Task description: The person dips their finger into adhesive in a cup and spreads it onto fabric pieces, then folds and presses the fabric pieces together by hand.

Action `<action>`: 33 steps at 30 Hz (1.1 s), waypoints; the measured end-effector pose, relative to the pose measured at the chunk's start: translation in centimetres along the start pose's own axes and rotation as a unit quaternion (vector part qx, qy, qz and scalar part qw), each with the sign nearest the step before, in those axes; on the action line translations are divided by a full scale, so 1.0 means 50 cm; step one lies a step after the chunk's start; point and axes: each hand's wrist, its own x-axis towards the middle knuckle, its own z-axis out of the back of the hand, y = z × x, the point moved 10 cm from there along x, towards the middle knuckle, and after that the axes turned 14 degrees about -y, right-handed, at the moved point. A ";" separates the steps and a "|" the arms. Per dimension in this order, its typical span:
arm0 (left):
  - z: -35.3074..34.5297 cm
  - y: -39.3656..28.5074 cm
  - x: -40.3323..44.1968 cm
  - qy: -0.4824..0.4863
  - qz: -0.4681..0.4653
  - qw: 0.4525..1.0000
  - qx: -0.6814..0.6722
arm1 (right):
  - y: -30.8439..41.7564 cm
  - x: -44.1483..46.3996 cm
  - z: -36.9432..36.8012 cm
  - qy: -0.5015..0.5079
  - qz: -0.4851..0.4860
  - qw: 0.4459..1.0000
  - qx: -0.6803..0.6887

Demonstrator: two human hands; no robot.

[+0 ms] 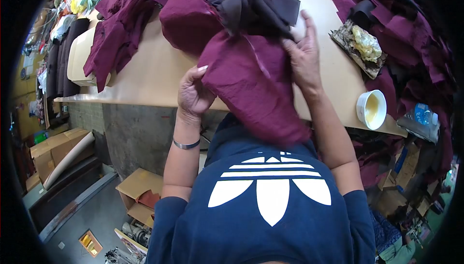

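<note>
The left hand (pixel 195 92) is clamped on the left edge of the maroon cloth (pixel 256 85), thumb uppermost. The right hand (pixel 305 53) is at the cloth's upper right edge; whether it grips cannot be told. The hands are apart, with the cloth between them at frame centre. Its long axis runs from upper left to lower right; the lower end overhangs the table's (pixel 157 75) front edge, before the shirt (pixel 270 235). The right hand is nearer the dark cloth (pixel 241 5), top centre. Bare tabletop lies left of the left hand and right of the right, there bounded by the cup (pixel 362 108).
</note>
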 end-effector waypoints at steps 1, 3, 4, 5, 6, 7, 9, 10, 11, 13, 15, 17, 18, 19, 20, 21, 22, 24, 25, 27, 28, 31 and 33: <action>0.026 0.009 0.013 -0.050 0.013 0.999 0.013 | 0.036 0.004 0.007 0.008 0.094 0.984 -0.153; 0.110 0.006 0.062 -0.071 -0.026 0.969 0.233 | 0.093 -0.017 -0.015 0.020 0.342 0.853 -0.394; 0.120 0.003 0.075 -0.080 -0.044 0.936 0.341 | 0.080 -0.019 -0.020 0.037 0.362 0.839 -0.405; 0.111 -0.023 0.083 -0.088 -0.164 0.842 0.506 | 0.062 -0.023 -0.028 0.054 0.381 0.825 -0.414; 0.116 -0.051 0.087 -0.127 -0.213 0.765 0.595 | 0.045 -0.032 -0.038 0.072 0.399 0.810 -0.423; 0.108 -0.084 0.083 -0.164 -0.259 0.674 0.673 | 0.028 -0.034 -0.039 0.076 0.379 0.827 -0.409; 0.080 -0.126 0.051 -0.213 -0.337 0.561 0.725 | -0.016 -0.031 -0.030 0.071 0.354 0.836 -0.414; 0.057 -0.141 0.018 -0.239 -0.377 0.544 0.711 | -0.028 -0.034 -0.028 0.065 0.369 0.827 -0.419; 0.035 -0.152 -0.018 -0.264 -0.417 0.524 0.694 | -0.035 -0.035 -0.026 0.069 0.368 0.829 -0.416; -0.012 -0.166 -0.087 -0.320 -0.479 0.411 0.707 | -0.043 -0.041 -0.022 0.073 0.365 0.832 -0.412; -0.107 -0.104 -0.085 -0.140 -0.590 0.417 0.677 | -0.050 -0.042 -0.024 0.081 0.351 0.838 -0.409; -0.143 -0.032 -0.048 0.005 -0.595 0.420 0.685 | -0.054 -0.037 -0.036 0.104 0.341 0.839 -0.412; -0.130 -0.004 -0.013 0.003 -0.568 0.428 0.703 | -0.058 -0.035 -0.039 0.118 0.334 0.837 -0.417; -0.093 0.018 0.028 -0.019 -0.538 0.380 0.753 | -0.061 -0.034 -0.040 0.132 0.327 0.834 -0.424; -0.076 0.032 0.058 -0.042 -0.505 0.329 0.797 | -0.060 -0.018 -0.035 0.138 0.328 0.824 -0.440; -0.076 0.039 0.068 -0.028 -0.512 0.344 0.786 | -0.057 0.015 -0.027 0.143 0.329 0.814 -0.457; -0.087 0.046 0.070 -0.015 -0.518 0.360 0.775 | -0.056 0.051 -0.016 0.148 0.328 0.804 -0.473; -0.103 0.058 0.073 0.006 -0.513 0.379 0.770 | -0.006 0.123 -0.010 0.132 0.440 0.761 -0.457; -0.113 0.064 0.081 0.016 -0.506 0.382 0.773 | 0.015 0.161 0.007 0.098 0.455 0.743 -0.480; -0.117 0.072 0.101 0.011 -0.497 0.384 0.778 | 0.049 0.223 0.061 0.022 0.327 0.805 -0.494; -0.121 0.076 0.101 0.016 -0.507 0.362 0.782 | 0.042 0.235 0.106 -0.020 0.176 0.865 -0.470; -0.106 0.075 0.112 0.012 -0.499 0.297 0.814 | 0.110 0.122 0.110 -0.033 0.312 0.796 -0.518; -0.116 0.072 0.097 0.030 -0.515 0.293 0.805 | 0.052 0.046 0.107 0.005 0.345 0.757 -0.554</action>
